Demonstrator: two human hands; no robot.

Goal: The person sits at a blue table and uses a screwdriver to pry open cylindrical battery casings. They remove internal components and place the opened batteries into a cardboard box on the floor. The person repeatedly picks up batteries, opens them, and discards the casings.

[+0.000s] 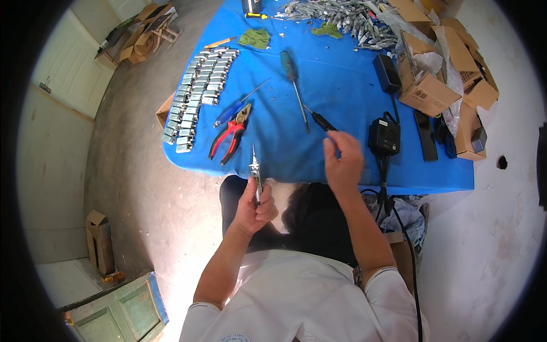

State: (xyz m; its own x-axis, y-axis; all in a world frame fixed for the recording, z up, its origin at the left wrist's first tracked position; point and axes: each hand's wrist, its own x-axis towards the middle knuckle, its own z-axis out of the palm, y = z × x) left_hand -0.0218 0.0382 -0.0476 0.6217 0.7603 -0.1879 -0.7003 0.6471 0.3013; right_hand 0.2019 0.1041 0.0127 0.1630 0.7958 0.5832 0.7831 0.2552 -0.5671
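I have the left hand [254, 211] closed round a slim metal piece [256, 171] by the desk's [342, 74] near edge, long axis and thin tip pointing away from the body. The right hand [345, 159], half-curled, meets a black pen-shaped tool [321, 119]; whether gripped, I can't tell.

Small workshop, by look of things, set up in plain, worn room. Blue-covered table [336, 77] serves as bench: pliers [235, 126] and screwdrivers [289, 66] laid out mid-table, rows of like metal parts [197, 91] at left, big heap of metal pieces [342, 17] at far side. Black corded unit [384, 137] at right, open cardboard boxes [424, 100] beyond it. Bare, stained floor [125, 165]. Pale door [71, 71] far left. Scuffed white wall [484, 228] at right, small hole [501, 162] in it. Carton [101, 248] standing near left.
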